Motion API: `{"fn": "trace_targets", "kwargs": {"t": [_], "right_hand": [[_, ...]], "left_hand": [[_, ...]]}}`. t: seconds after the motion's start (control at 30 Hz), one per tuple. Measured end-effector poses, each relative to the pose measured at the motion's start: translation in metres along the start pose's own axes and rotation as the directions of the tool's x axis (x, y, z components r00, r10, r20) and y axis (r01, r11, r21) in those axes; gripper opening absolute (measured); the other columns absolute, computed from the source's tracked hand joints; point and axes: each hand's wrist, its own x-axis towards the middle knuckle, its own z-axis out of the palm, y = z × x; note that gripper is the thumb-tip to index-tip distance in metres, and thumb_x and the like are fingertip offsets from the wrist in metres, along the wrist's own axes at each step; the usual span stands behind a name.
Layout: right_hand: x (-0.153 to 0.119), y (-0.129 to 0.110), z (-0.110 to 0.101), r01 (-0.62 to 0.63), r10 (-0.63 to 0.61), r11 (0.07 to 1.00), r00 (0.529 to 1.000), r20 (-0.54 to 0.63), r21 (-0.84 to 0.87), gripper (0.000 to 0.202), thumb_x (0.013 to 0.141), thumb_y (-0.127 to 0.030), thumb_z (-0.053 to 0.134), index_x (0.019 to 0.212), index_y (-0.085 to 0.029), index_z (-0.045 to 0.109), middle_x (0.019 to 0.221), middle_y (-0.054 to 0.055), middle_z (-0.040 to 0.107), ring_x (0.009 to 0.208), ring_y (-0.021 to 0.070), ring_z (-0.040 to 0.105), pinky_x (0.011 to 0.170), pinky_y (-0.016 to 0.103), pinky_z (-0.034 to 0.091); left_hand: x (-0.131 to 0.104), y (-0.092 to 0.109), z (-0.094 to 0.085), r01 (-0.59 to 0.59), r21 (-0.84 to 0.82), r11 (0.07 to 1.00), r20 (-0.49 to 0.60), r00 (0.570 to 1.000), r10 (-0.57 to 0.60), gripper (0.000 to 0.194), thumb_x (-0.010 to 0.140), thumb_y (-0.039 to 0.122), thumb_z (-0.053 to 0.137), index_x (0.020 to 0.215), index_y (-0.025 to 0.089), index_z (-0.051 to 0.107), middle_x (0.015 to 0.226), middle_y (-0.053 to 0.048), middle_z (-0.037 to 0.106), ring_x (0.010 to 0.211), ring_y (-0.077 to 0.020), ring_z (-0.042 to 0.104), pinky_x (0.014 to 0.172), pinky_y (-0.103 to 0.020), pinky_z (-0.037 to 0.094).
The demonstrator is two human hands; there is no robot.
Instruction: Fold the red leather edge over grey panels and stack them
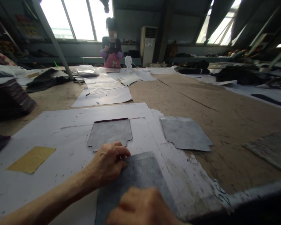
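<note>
A dark grey fabric-like piece (142, 175) lies in front of me on white paper. My left hand (110, 161) is at its far left corner, thumb and fingers curled together on the edge. Low over the near part of that piece is my right hand (142, 207), blurred and closed with knuckles up; whatever its fingers hold is hidden. Beyond my left hand lies a lighter grey cut piece (112, 132) with a dark red strip along its far edge. To the right rests another notched grey piece (186, 132).
White paper (67, 140) covers part of the brown table (224, 122). A yellow sheet (31, 159) lies left, near a dark stack (10, 98). Across the table is a person (111, 47) near a small white fan (128, 61). Dark cloth (236, 74) lies far right.
</note>
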Motion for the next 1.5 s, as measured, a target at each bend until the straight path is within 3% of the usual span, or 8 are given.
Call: {"fn": "trace_targets", "kwargs": {"t": [0.07, 0.17, 0.3, 0.57, 0.87, 1.13, 1.37, 1.5], "right_hand": [[0.008, 0.023, -0.030, -0.249, 0.249, 0.968, 0.968, -0.004, -0.001, 0.010, 0.074, -0.025, 0.064, 0.081, -0.018, 0.061, 0.075, 0.002, 0.061, 0.070, 0.0150, 0.055, 0.060, 0.025, 0.047], [0.012, 0.057, -0.058, -0.329, 0.344, 0.925, 0.938, 0.052, -0.193, 0.027, 0.070, -0.010, 0.065, 0.096, -0.016, 0.061, 0.088, 0.005, 0.062, 0.086, 0.0195, 0.053, 0.077, 0.033, 0.045], [0.007, 0.080, -0.061, -0.199, 0.249, 0.946, 0.952, 0.180, -0.255, 0.023, 0.073, -0.010, 0.063, 0.095, -0.016, 0.062, 0.085, 0.004, 0.061, 0.084, 0.0178, 0.051, 0.075, 0.031, 0.044], [-0.006, 0.080, -0.055, 0.010, 0.004, 0.963, 0.999, 0.050, -0.271, 0.021, 0.086, -0.007, 0.041, 0.090, -0.011, 0.062, 0.083, 0.007, 0.059, 0.080, 0.0174, 0.049, 0.068, 0.031, 0.043], [-0.013, 0.077, -0.058, 0.173, -0.107, 0.913, 0.976, 0.191, -0.370, 0.026, 0.090, -0.009, 0.036, 0.098, -0.006, 0.060, 0.085, 0.009, 0.059, 0.082, 0.0193, 0.049, 0.074, 0.038, 0.044], [-0.019, 0.076, -0.059, 0.138, -0.071, 0.930, 0.977, 0.202, -0.341, 0.024, 0.088, -0.008, 0.038, 0.100, -0.004, 0.059, 0.087, 0.010, 0.058, 0.084, 0.0206, 0.049, 0.076, 0.038, 0.044], [-0.026, 0.079, -0.062, -0.155, 0.163, 0.977, 0.986, 0.043, -0.148, 0.020, 0.085, -0.007, 0.041, 0.092, -0.013, 0.059, 0.085, 0.006, 0.059, 0.084, 0.0170, 0.052, 0.074, 0.033, 0.046], [-0.023, 0.079, -0.072, -0.467, 0.462, 0.883, 0.882, -0.097, -0.039, 0.017, 0.076, -0.009, 0.056, 0.091, -0.018, 0.059, 0.085, 0.001, 0.061, 0.077, 0.0130, 0.057, 0.068, 0.025, 0.048]], "left_hand": [[-0.003, -0.005, 0.005, -0.093, 0.016, 0.996, -0.085, 0.992, 0.094, 0.026, 0.064, 0.008, 0.052, 0.081, 0.021, 0.067, 0.073, 0.000, 0.058, 0.068, -0.0143, 0.053, 0.065, -0.029, 0.041], [-0.006, -0.010, 0.010, -0.192, 0.097, 0.977, -0.181, 0.961, 0.207, 0.043, 0.064, 0.006, 0.052, 0.101, 0.023, 0.062, 0.071, 0.000, 0.060, 0.067, -0.0149, 0.054, 0.070, -0.034, 0.042], [-0.008, -0.015, 0.012, -0.291, 0.192, 0.937, -0.211, 0.920, 0.330, 0.031, 0.070, 0.009, 0.053, 0.093, 0.025, 0.065, 0.077, -0.001, 0.061, 0.070, -0.0149, 0.055, 0.066, -0.032, 0.043], [-0.011, -0.019, 0.012, -0.562, 0.292, 0.774, -0.228, 0.745, 0.626, 0.032, 0.076, 0.001, 0.041, 0.094, 0.018, 0.062, 0.074, -0.003, 0.055, 0.066, -0.0138, 0.046, 0.063, -0.031, 0.037], [-0.017, -0.014, 0.012, -0.594, 0.325, 0.736, -0.046, 0.767, 0.640, 0.030, 0.082, 0.001, 0.032, 0.097, 0.010, 0.057, 0.076, -0.007, 0.050, 0.071, -0.0169, 0.043, 0.065, -0.032, 0.039], [-0.016, -0.019, 0.012, -0.599, 0.283, 0.749, -0.046, 0.772, 0.634, 0.031, 0.078, -0.001, 0.035, 0.100, 0.010, 0.055, 0.080, -0.007, 0.049, 0.072, -0.0170, 0.042, 0.065, -0.032, 0.040], [-0.016, -0.018, 0.015, -0.617, 0.279, 0.736, -0.074, 0.750, 0.657, 0.032, 0.080, -0.002, 0.034, 0.102, 0.009, 0.053, 0.082, -0.007, 0.049, 0.074, -0.0166, 0.042, 0.065, -0.032, 0.039], [-0.016, -0.019, 0.015, -0.632, 0.284, 0.721, -0.082, 0.734, 0.675, 0.032, 0.080, -0.003, 0.033, 0.102, 0.008, 0.054, 0.080, -0.007, 0.049, 0.072, -0.0162, 0.041, 0.064, -0.032, 0.037]]}}
